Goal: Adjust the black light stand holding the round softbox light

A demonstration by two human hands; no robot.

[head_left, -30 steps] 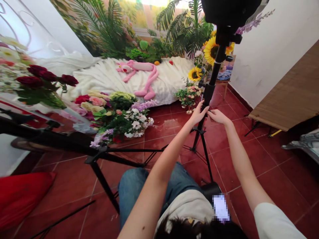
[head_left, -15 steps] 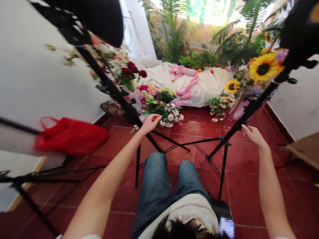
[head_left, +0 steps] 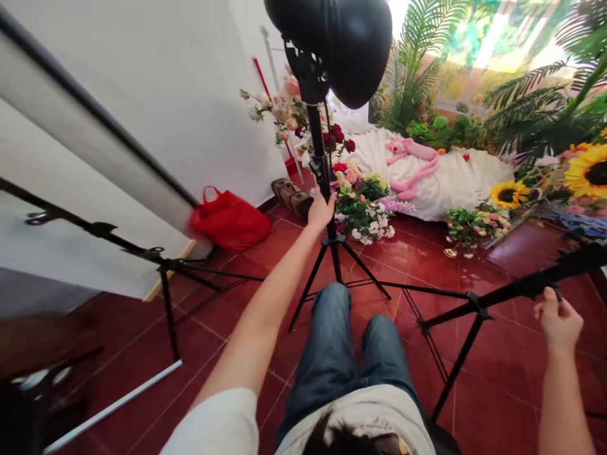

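My left hand (head_left: 321, 212) is closed around the pole of a black light stand (head_left: 317, 136), which stands upright in front of my left knee and carries a large black lamp head (head_left: 358, 54). On the right, my right hand (head_left: 560, 323) has its fingers curled in, thumb and fingertips at a small knob on a second black stand (head_left: 509, 292). That stand leans toward the right edge, where its top leaves the view.
A red bag (head_left: 232, 221) and brown shoes (head_left: 291, 196) lie by the left wall. Behind the stands are flower bunches (head_left: 372, 215), white cloth (head_left: 455, 189) with a pink plush toy (head_left: 422, 151), and sunflowers (head_left: 509, 193). Another black tripod (head_left: 164, 262) stands left.
The view has swung left, so things appear farther right. My left hand has closed around the left pole. The right stand tilts lower, with my right hand still at it.
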